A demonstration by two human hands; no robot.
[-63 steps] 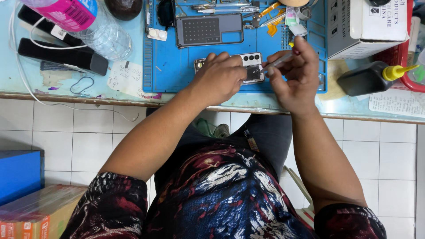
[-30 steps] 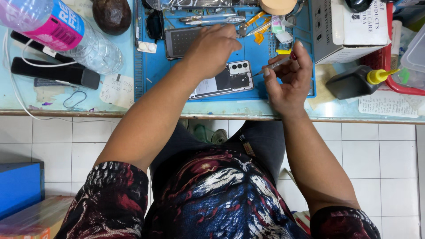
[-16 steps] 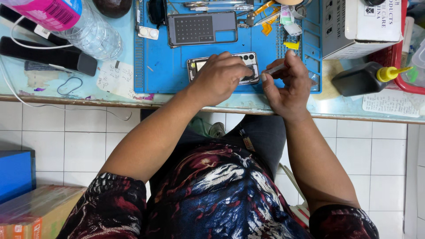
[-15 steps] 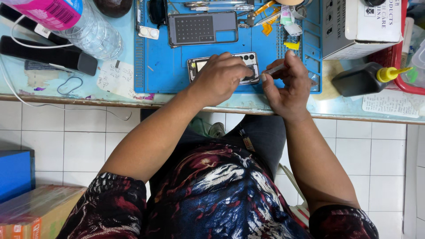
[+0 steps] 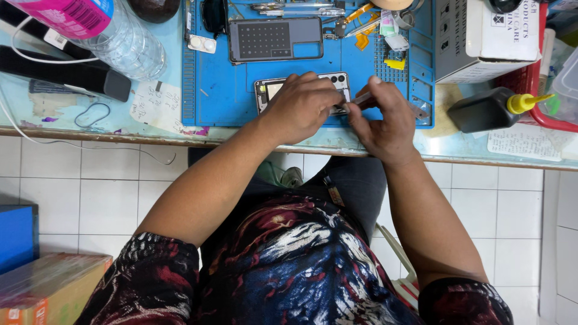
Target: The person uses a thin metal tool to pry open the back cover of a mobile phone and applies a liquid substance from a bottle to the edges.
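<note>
An opened smartphone (image 5: 270,89) lies on a blue work mat (image 5: 223,90) at the table's front. My left hand (image 5: 301,105) rests on top of it, fingers curled over its right half near the camera cluster, holding it down. My right hand (image 5: 385,120) is just right of the phone and pinches a thin metal tool (image 5: 361,97) whose tip points at the phone's right end. A detached grey phone frame (image 5: 274,38) lies on the mat behind the phone.
A clear plastic bottle with a pink label (image 5: 96,30) lies at the back left beside a black bar-shaped device (image 5: 66,72). A white box (image 5: 487,36) and a black squeeze bottle with yellow nozzle (image 5: 487,109) stand at the right. Tweezers and small parts (image 5: 373,24) lie on the mat's far edge.
My left hand came back from the far side of the mat onto the phone. My right hand moved the tool's tip in to the phone's right end.
</note>
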